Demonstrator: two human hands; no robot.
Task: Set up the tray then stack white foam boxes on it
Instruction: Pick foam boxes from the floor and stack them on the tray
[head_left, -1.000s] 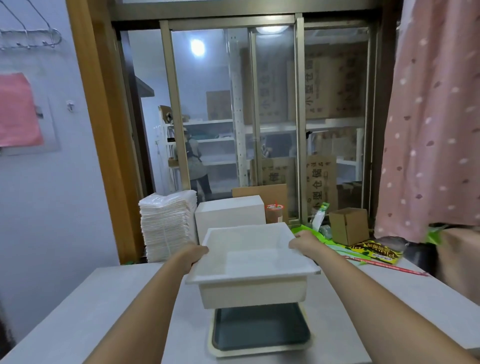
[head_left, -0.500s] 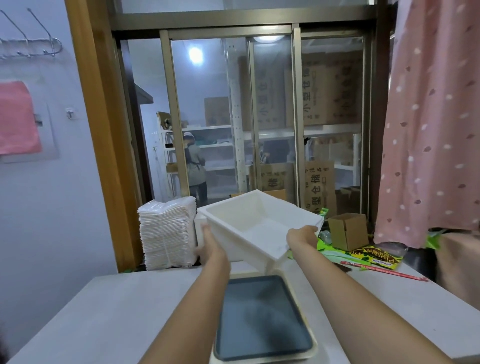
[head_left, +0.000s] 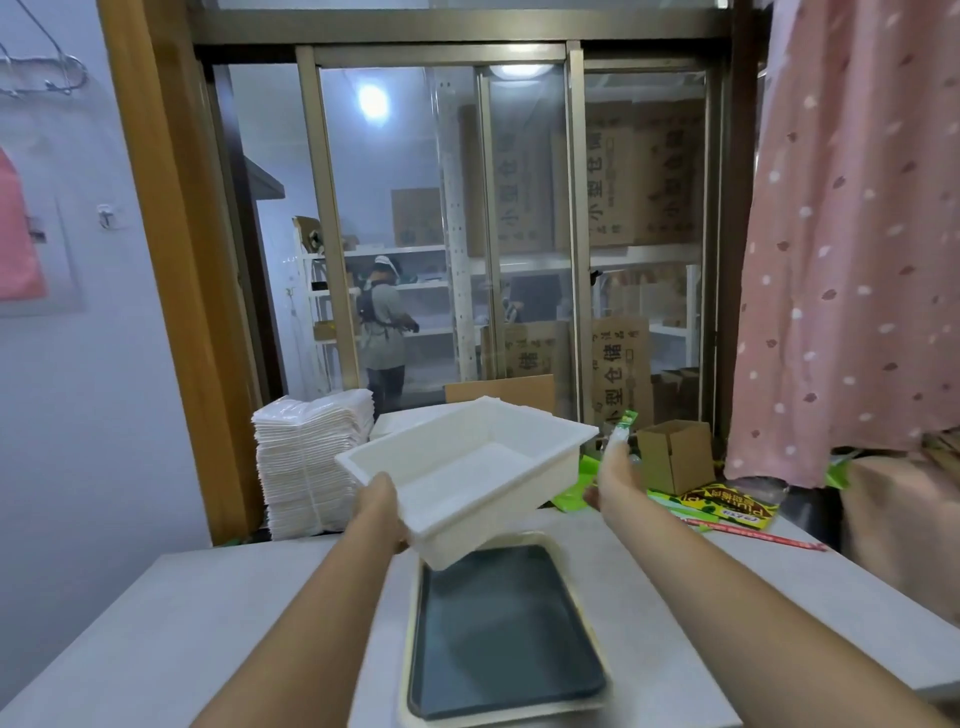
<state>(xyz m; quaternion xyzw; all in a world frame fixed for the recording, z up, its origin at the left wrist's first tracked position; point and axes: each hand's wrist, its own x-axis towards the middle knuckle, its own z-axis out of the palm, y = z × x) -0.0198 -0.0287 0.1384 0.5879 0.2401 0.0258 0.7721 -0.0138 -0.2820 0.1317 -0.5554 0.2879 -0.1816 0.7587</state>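
A white foam box (head_left: 470, 467), open side up and tilted, hangs above the far end of the tray. My left hand (head_left: 384, 512) grips its near left corner. My right hand (head_left: 613, 473) is off the box to the right, fingers stretched out and apart from it. The tray (head_left: 501, 631), dark grey with a cream rim, lies on the grey table in front of me. Another white foam box (head_left: 400, 423) stands behind the held one, mostly hidden.
A tall stack of white foam sheets (head_left: 306, 467) stands at the back left. At the back right lie a small cardboard box (head_left: 672, 454), green and yellow packets (head_left: 727, 506) and a red stick (head_left: 758, 532). A pink curtain (head_left: 852, 234) hangs on the right.
The box was lifted off the tray, tilted and swung back and left. My right hand has let go of it and moved right; my left hand holds it alone.
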